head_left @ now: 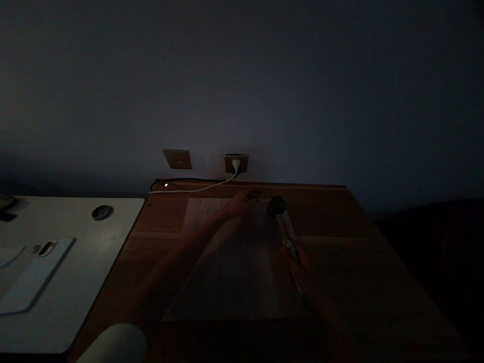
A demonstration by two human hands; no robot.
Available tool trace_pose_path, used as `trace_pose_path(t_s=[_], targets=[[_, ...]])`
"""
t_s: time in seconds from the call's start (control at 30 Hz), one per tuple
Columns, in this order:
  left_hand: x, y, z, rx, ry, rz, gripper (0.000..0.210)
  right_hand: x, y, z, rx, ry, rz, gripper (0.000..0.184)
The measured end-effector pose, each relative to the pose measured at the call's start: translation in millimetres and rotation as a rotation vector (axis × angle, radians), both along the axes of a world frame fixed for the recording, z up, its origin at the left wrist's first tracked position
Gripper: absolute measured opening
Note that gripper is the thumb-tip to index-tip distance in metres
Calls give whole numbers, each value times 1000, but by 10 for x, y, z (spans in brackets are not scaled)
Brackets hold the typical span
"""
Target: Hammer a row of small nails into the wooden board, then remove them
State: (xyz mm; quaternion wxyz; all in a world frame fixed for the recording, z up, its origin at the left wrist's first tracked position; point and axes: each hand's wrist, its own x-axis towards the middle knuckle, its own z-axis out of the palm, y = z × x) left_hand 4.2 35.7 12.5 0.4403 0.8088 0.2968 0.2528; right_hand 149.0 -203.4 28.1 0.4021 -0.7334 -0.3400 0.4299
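The light is very dim. My right hand [302,269] is closed around the handle of a mallet [282,227] with a dark, rounded head and a pale wrap on its wooden shaft. The mallet's head points away from me, over the far right part of a pale rectangular sheet or board [227,282]. My left hand [244,201] reaches to the far edge of that sheet, left of the mallet head. Its fingers look bent together; whatever is between them is too dark to make out.
Under the sheet is a wooden table [340,252] against a wall. A plug [236,165] sits in a wall socket, with a white cable [196,190] along the table's back edge. On the left, a white table [102,252] holds a phone [38,277] and a dark round object [102,213].
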Motion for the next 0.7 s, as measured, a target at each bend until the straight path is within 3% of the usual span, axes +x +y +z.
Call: trace_pose_path(t_s=[0.17,0.27,0.37,0.5,0.7], targets=[[-438,-158,88,354,408,-128,26,17,-64,-117,10,70,-72,48],[-446,-329,66,540,565,-115,28,11,-98,-103,-9,81,-96,49],[-318,-421,70,622,639,-129,23,8,-135,-22,-58,104,-120,54],[-153,-400,95,604,628,-178,25,41,-209,52,-99,115,-173,55],[2,-236,-67,313,259,-59,26,80,-287,5,-44,158,-174,50]])
